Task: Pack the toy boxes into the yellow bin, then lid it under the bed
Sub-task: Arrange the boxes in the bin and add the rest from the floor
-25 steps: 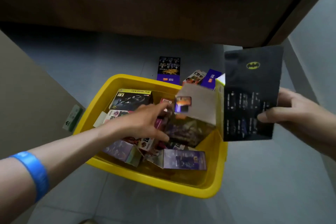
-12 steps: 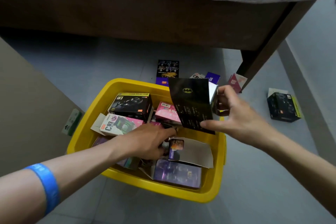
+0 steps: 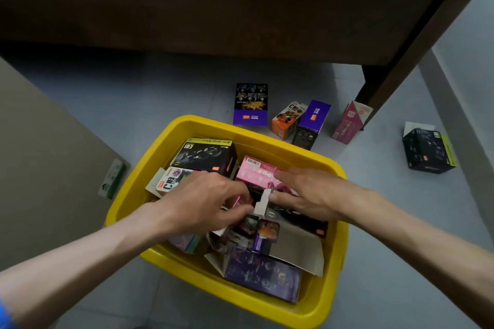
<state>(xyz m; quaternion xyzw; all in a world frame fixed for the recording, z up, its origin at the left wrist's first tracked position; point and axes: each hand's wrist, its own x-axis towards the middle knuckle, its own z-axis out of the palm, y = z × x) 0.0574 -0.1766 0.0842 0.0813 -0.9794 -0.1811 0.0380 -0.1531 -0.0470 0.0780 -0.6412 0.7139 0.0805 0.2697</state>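
A rectangular yellow plastic bin [image 3: 171, 141] sat on the grey floor before a dark wooden bed frame [image 3: 213, 21], packed with overlapping cardboard toy boxes, too jumbled to count; five more toy boxes lay on the floor beyond it. The left hand [image 3: 203, 200] reached in, fingers curled among the boxes, its grasp hidden; the right hand [image 3: 312, 195] lay with fingers nearly straight on a black bat-logo box [image 3: 291, 218], its thumb against the white flap.
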